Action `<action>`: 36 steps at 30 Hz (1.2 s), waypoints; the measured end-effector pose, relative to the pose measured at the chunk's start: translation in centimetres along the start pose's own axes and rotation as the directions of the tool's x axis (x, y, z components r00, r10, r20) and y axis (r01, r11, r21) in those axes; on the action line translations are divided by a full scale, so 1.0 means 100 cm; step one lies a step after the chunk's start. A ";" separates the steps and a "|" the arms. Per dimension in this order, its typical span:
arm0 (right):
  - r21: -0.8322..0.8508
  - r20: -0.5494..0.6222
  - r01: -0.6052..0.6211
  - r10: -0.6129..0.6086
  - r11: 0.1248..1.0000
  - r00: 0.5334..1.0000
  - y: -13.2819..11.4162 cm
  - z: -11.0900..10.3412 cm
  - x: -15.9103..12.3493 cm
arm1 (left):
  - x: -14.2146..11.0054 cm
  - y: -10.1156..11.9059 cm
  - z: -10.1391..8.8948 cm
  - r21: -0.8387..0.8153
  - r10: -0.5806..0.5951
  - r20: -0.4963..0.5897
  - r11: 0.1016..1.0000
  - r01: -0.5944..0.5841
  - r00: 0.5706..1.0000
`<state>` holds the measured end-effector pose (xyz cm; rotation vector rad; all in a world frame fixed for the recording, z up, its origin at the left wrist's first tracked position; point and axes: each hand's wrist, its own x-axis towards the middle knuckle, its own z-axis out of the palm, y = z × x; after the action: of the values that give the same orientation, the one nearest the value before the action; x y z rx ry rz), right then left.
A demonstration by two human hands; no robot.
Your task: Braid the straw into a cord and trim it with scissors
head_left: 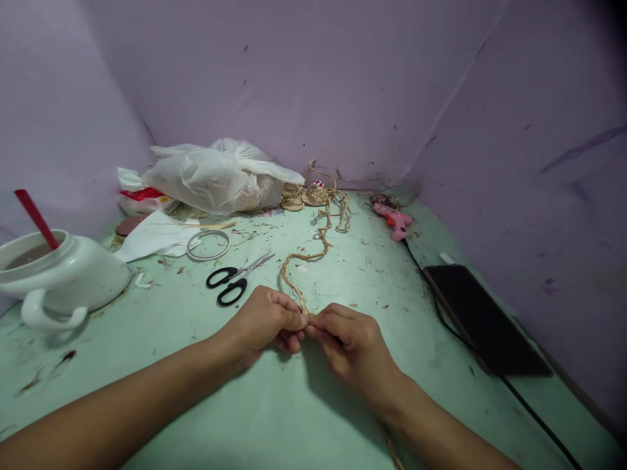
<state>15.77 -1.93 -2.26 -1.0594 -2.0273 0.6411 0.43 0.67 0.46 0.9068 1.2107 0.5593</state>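
My left hand [267,321] and my right hand [350,339] meet at the middle of the pale green table [274,405], fingertips pinched together on the near end of a braided jute rope [306,256]. The rope winds away from my fingers toward the back of the table, where it joins small coiled jute pieces [304,194]. Both hands are closed on the rope end. Black-handled scissors [234,279] lie just beyond my left hand.
A white pot [63,277] with a red spoon stands at left. White paper [157,236], a tape ring [208,244] and a plastic bag [218,175] sit behind. A pink glue gun [392,218], its black cable and a dark phone [482,320] lie right. Purple walls enclose the table.
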 end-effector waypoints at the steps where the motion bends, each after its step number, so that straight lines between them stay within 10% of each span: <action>1: 0.009 0.001 -0.013 0.013 1.000 1.000 0.000 0.000 0.000 | 0.000 -0.001 0.001 -0.019 0.017 -0.009 1.000 -0.017 1.000; 8: 0.207 -0.027 -0.213 0.223 0.955 0.974 -0.007 0.000 0.004 | -0.002 -0.010 0.008 -0.040 0.170 -0.138 0.983 -0.177 0.976; 13: 0.691 0.176 -0.544 0.620 0.475 0.764 -0.013 0.003 0.012 | -0.002 -0.012 0.009 -0.118 0.224 -0.170 0.962 -0.246 0.960; 20: 0.805 0.400 -0.582 0.622 0.112 0.673 -0.010 -0.007 0.015 | -0.001 -0.011 0.006 -0.145 0.237 -0.127 0.956 -0.254 0.963; 30: 0.775 0.255 -0.564 0.674 0.285 0.693 -0.012 -0.003 0.016 | 0.001 -0.010 0.007 -0.101 0.229 -0.115 0.965 -0.240 0.967; 36: 0.622 -0.030 -0.351 0.470 0.700 0.882 -0.013 -0.004 0.010 | 0.000 -0.006 0.010 -0.240 0.169 -0.126 0.951 -0.195 0.978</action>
<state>15.10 -1.80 -0.70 -1.1204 -1.2601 1.2740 1.30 0.10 0.05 0.7843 1.1241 0.8978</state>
